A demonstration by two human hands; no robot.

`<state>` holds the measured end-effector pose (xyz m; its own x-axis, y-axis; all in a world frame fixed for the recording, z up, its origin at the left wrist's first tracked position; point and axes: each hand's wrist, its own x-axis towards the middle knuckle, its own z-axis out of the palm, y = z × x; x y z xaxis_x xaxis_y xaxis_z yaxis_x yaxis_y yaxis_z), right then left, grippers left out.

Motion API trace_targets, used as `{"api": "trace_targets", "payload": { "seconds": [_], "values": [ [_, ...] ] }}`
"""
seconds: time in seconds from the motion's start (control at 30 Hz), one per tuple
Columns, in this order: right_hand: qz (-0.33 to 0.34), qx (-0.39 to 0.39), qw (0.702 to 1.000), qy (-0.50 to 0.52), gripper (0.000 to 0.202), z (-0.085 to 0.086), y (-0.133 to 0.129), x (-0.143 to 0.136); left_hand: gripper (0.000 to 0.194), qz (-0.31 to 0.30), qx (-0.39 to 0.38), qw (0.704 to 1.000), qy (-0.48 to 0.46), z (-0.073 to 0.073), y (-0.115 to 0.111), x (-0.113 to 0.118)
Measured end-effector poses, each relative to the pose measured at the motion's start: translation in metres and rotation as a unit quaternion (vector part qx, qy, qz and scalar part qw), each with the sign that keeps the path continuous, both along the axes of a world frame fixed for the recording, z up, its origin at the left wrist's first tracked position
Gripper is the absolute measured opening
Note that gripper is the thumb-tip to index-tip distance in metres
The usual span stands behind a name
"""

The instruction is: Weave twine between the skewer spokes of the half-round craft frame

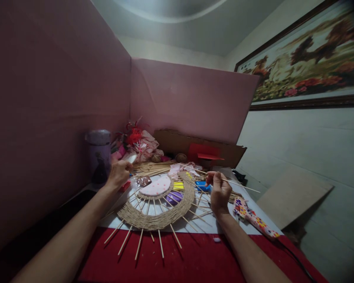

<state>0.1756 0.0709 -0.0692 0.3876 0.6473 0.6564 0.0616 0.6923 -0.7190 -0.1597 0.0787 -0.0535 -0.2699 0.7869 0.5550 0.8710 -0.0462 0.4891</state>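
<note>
My right hand (220, 192) pinches a thin wooden stick (242, 185) that slants from upper left to lower right. On the other side, my left hand (120, 173) is closed near a whitish object (131, 158); whether it grips that object is unclear. Between my hands lies a curved woven band (153, 221) with sticks radiating outward past the white surface. A pink dotted half-round pad (156, 186) sits inside the curve. Purple (174, 198), yellow (178, 186) and blue (203, 186) packets show behind and beside the band.
A bundle of sticks (152, 169) lies behind the band. At the left stands a purple container (99, 157). A flower-patterned tool (255, 220) with a black cord lies at the right. Cardboard (233, 156) and pink panels (188, 98) stand behind, near crumpled fabric (146, 147).
</note>
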Motion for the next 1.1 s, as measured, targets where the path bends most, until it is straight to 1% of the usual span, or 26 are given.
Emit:
{"api": "trace_targets", "payload": {
  "seconds": [0.13, 0.2, 0.4, 0.47, 0.53, 0.6, 0.67, 0.73, 0.83, 0.87, 0.9, 1.0, 1.1],
  "values": [
    [0.004, -0.002, 1.000, 0.002, 0.039, 0.000, -0.001, 0.000, 0.030, -0.023, -0.018, 1.000, 0.006, -0.004, 0.002, -0.002],
    [0.004, -0.003, 1.000, 0.004, 0.039, 0.000, -0.001, 0.000, 0.030, -0.036, -0.029, 0.999, 0.021, -0.006, 0.003, -0.001],
    [0.002, -0.007, 1.000, 0.007, 0.040, 0.000, 0.000, -0.001, 0.034, -0.078, -0.065, 0.988, 0.113, -0.013, 0.005, 0.008],
    [0.000, -0.010, 1.000, 0.005, 0.040, -0.001, 0.001, -0.001, 0.028, -0.080, -0.073, 0.985, 0.137, -0.014, 0.006, 0.009],
    [0.001, -0.010, 1.000, 0.004, 0.040, -0.001, 0.001, -0.001, 0.022, -0.067, -0.075, 0.983, 0.151, -0.014, 0.007, 0.009],
    [0.002, -0.008, 1.000, 0.003, 0.040, -0.002, 0.002, 0.000, 0.021, -0.033, -0.067, 0.986, 0.151, -0.011, 0.008, 0.007],
    [0.002, -0.006, 1.000, 0.000, 0.040, -0.003, 0.003, 0.000, 0.025, 0.013, -0.055, 0.989, 0.139, -0.009, 0.009, 0.003],
    [-0.001, -0.004, 1.000, -0.005, 0.040, -0.004, 0.003, 0.000, 0.033, 0.046, -0.047, 0.990, 0.125, -0.006, 0.008, -0.001],
    [-0.006, -0.002, 1.000, -0.008, 0.039, -0.005, 0.003, 0.001, 0.048, 0.057, -0.042, 0.991, 0.113, -0.004, 0.006, -0.002],
    [-0.007, -0.002, 1.000, -0.008, 0.039, -0.005, 0.003, 0.001, 0.051, 0.059, -0.041, 0.991, 0.111, -0.004, 0.005, -0.002],
    [-0.007, -0.002, 1.000, -0.007, 0.039, -0.005, 0.003, 0.001, 0.049, 0.062, -0.041, 0.991, 0.109, -0.003, 0.003, -0.001],
    [-0.011, -0.005, 1.000, -0.004, 0.039, -0.005, 0.004, 0.001, 0.037, 0.074, -0.048, 0.991, 0.100, 0.002, -0.001, 0.003],
    [-0.016, -0.007, 1.000, -0.003, 0.040, -0.005, 0.004, 0.001, 0.032, 0.067, -0.066, 0.991, 0.096, 0.009, -0.006, 0.005]
  ]
}}
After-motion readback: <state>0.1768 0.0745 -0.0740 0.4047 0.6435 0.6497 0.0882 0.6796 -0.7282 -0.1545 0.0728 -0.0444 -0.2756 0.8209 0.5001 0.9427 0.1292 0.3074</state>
